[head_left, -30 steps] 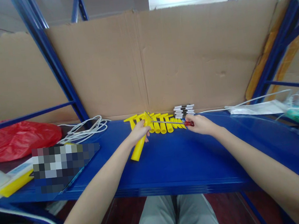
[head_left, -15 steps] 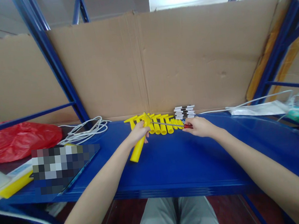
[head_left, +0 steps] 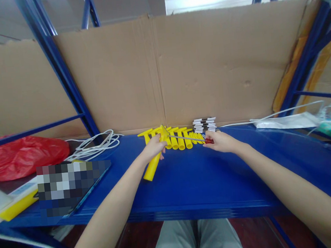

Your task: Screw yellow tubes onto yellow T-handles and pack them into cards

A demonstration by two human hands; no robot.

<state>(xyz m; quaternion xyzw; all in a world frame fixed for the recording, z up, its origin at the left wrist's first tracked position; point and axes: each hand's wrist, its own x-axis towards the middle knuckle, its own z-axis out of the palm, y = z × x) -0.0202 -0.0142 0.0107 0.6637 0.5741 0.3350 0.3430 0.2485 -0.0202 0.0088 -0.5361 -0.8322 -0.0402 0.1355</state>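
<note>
My left hand [head_left: 155, 147] is closed around a yellow T-shaped scraper handle [head_left: 152, 169], which is tilted with its tube end toward me and its wide head away. My right hand [head_left: 221, 141] grips the red handle of a screwdriver [head_left: 184, 138]. The screwdriver's thin shaft points left and its tip meets the head of the held piece; the exact contact point is too small to make out. Behind lies a row of several similar yellow T-shaped handles [head_left: 181, 142]. Beside them are small yellow pieces [head_left: 196, 137], partly behind the shaft.
A stack of white packets [head_left: 204, 125] stands at the back of the blue shelf [head_left: 194, 183], against cardboard [head_left: 206, 65]. To the left are a coiled white cable [head_left: 103, 143], a red plastic bag [head_left: 25, 157] and a blurred-out flat object [head_left: 72, 191]. White packaging [head_left: 285, 122] lies right.
Both hands keep almost the same place and hold. The view has shifted very slightly; nothing is taken up or let go.
</note>
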